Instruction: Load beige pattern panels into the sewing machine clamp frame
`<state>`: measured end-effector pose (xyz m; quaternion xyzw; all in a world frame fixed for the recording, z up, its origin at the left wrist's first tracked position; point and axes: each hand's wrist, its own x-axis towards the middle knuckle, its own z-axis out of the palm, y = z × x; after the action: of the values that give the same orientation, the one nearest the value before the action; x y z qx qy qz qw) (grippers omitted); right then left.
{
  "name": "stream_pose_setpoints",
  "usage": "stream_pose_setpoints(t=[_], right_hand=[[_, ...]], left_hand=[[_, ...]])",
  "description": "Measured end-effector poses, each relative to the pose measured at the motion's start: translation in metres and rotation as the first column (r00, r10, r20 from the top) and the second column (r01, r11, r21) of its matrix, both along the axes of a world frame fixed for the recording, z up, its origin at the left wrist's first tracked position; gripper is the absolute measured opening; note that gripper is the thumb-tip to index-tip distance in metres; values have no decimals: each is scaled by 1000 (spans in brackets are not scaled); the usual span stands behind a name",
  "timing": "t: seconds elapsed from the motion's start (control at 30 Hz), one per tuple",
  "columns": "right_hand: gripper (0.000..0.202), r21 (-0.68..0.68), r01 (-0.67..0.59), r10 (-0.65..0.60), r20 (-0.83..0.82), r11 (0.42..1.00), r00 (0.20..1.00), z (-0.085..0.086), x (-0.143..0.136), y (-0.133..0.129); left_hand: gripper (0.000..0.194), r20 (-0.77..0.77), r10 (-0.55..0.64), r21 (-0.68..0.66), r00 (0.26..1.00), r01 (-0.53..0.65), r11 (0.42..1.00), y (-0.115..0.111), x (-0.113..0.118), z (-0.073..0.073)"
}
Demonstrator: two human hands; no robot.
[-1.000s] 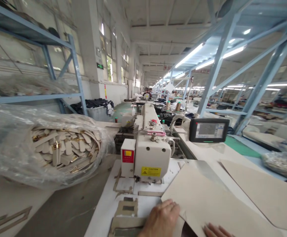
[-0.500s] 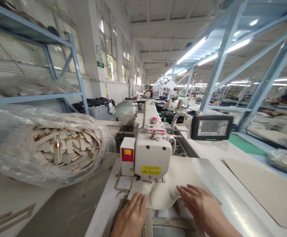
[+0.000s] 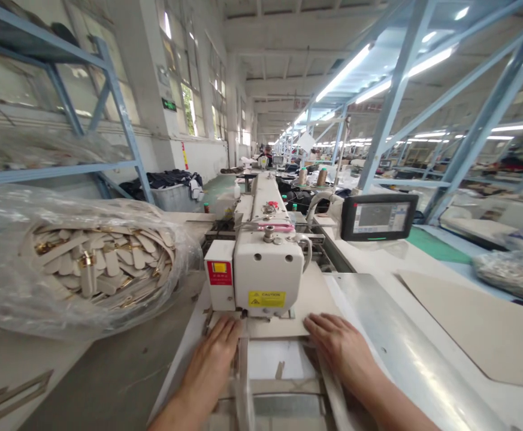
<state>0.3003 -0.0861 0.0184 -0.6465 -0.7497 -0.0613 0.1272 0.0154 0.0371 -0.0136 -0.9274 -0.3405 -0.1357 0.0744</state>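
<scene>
A beige sheet (image 3: 313,305) is laid flat beneath the head of a white sewing machine (image 3: 268,269), its near edge set between two hands. The left hand (image 3: 214,359) is placed palm down by the sheet's left near corner, fingers close together; whether the sheet is pressed by it cannot be told. The right hand (image 3: 344,347) is also held palm down, its fingertips rested on the right part of the near edge. Neither hand is closed around anything. To the right, a shiny metal plate (image 3: 378,329) is seen, and beyond it a second beige sheet (image 3: 472,329) is spread on the desk (image 3: 360,254), near a black-framed screen (image 3: 380,216). At the left, pale straps (image 3: 103,269) with gold-coloured fittings are heaped inside a clear plastic bag (image 3: 0,263).
</scene>
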Motion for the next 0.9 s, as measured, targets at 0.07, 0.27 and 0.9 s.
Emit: stream_pose_setpoints(t=[0.07, 0.27, 0.9], right_hand=[[35, -12, -29, 28, -40, 1000, 999, -6, 12, 20], [48, -164, -95, 81, -91, 982, 993, -10, 31, 2], [60, -363, 164, -186, -26, 917, 982, 12, 14, -26]], left_hand=[[62, 9, 24, -168, 1000, -22, 986, 14, 12, 4], [57, 41, -139, -155, 989, 144, 977, 28, -7, -18], [69, 121, -281, 129, 952, 265, 955, 51, -22, -69]])
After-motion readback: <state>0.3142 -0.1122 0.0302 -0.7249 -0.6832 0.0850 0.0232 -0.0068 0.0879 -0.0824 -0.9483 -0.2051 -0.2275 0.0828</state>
